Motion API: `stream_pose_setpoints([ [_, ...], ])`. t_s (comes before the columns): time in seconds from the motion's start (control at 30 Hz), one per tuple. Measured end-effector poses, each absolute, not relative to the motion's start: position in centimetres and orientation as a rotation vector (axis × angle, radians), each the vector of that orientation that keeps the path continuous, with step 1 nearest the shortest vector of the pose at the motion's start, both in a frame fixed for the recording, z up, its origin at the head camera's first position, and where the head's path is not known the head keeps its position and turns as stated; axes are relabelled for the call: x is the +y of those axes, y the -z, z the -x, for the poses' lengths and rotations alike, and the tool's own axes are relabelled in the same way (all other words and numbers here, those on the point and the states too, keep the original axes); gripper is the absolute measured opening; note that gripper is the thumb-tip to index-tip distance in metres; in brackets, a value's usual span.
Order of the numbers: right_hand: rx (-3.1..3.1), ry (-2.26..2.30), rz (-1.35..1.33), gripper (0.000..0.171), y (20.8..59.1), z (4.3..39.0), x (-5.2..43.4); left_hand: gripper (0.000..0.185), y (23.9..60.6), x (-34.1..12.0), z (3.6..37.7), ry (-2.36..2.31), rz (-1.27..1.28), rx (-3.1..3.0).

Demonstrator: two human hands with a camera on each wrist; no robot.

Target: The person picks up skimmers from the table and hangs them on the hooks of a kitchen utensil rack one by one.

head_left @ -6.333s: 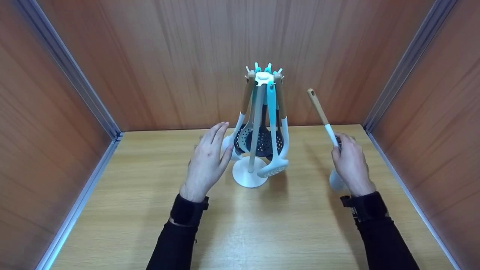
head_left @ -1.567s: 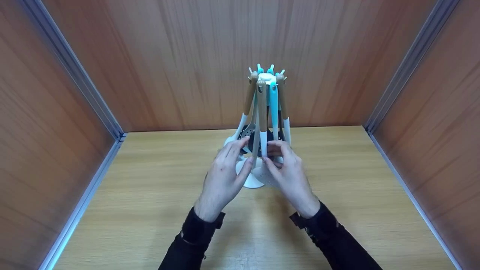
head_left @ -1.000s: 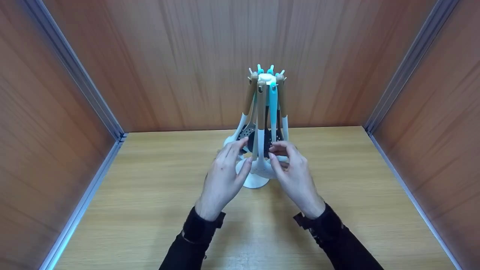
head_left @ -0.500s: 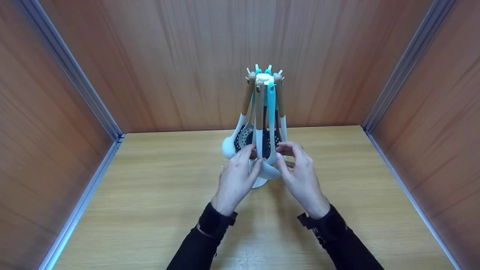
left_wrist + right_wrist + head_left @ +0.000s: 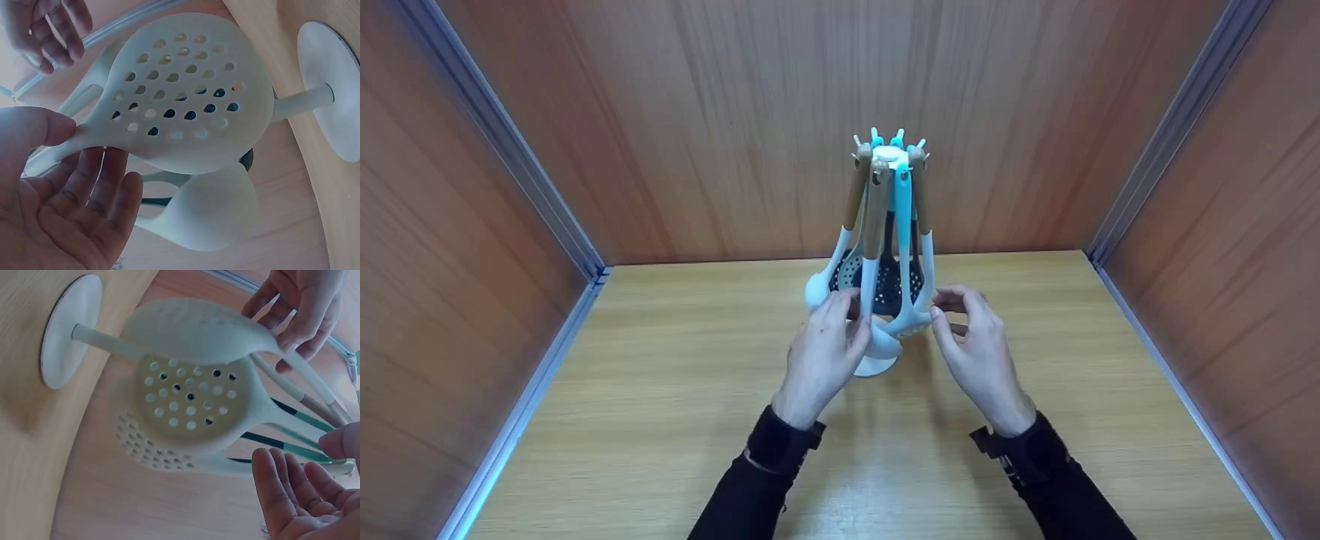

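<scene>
A white perforated skimmer [image 5: 185, 90] with a wooden handle hangs at the front of a white utensil stand [image 5: 876, 368]. My left hand [image 5: 821, 352] pinches its neck between thumb and fingers, just above the head. Beside it hangs a skimmer [image 5: 904, 217] with a turquoise handle and a pale head full of holes. My right hand [image 5: 979, 356] is to the right of that head, its fingers loosely bent and holding nothing. In the right wrist view, the right thumb [image 5: 340, 441] is close to the hanging handles.
A white ladle [image 5: 816, 290] hangs on the stand's left side. Dark perforated skimmers [image 5: 889, 289] hang behind, and another wooden-handled utensil [image 5: 920, 195] hangs on the right. Wooden panels [image 5: 720, 135] enclose the light wooden table [image 5: 675, 420] at the back and sides.
The right hand brought the wooden-handled skimmer from the right onto the stand, let go and drew back rightward. The left hand took its neck, and its head swung left.
</scene>
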State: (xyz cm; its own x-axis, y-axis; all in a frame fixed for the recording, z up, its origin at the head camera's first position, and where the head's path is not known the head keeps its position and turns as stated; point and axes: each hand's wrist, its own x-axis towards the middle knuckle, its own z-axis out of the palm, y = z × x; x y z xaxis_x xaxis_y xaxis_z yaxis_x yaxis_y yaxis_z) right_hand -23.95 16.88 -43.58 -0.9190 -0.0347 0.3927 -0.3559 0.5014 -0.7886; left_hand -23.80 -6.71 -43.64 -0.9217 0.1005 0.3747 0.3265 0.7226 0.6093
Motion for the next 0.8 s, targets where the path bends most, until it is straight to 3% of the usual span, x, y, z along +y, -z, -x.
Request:
stream_pose_setpoints([
  [0.8, -2.650, -1.105, -0.223, 0.039, 46.8, 26.3, 22.9, 0.045, 44.1, -9.1, 24.7, 0.937, 0.288, -2.605],
])
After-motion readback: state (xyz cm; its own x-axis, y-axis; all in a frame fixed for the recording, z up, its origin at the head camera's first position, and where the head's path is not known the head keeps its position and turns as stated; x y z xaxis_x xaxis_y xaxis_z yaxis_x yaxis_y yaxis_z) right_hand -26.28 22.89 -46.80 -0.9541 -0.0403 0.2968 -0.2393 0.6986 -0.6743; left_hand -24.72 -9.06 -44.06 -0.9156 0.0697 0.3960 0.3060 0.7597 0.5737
